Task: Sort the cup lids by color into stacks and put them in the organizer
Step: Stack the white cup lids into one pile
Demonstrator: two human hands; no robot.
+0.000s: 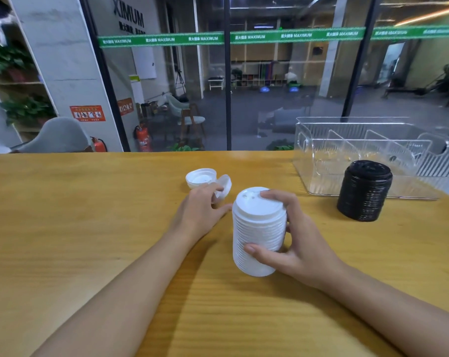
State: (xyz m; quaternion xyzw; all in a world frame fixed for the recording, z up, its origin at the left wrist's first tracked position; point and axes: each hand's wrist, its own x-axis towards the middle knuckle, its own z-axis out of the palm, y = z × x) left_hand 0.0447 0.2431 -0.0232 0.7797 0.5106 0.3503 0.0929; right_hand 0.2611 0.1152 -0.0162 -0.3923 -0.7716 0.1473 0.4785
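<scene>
Two stacks of plastic cup lids stand on the wooden counter (63, 215): one white stack (257, 235), one black stack (364, 191). Two loose white ones: a flat lid (200, 177), a tilted lid (224, 185). One clear ribbed plastic organizer (321, 150).

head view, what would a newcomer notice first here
The tall white lid stack sits dead centre, held tilted in the right grip. Just left of it, the left grip pinches a loose white lid. At right, a black lid stack stands on the wooden table before the clear organizer.
</scene>
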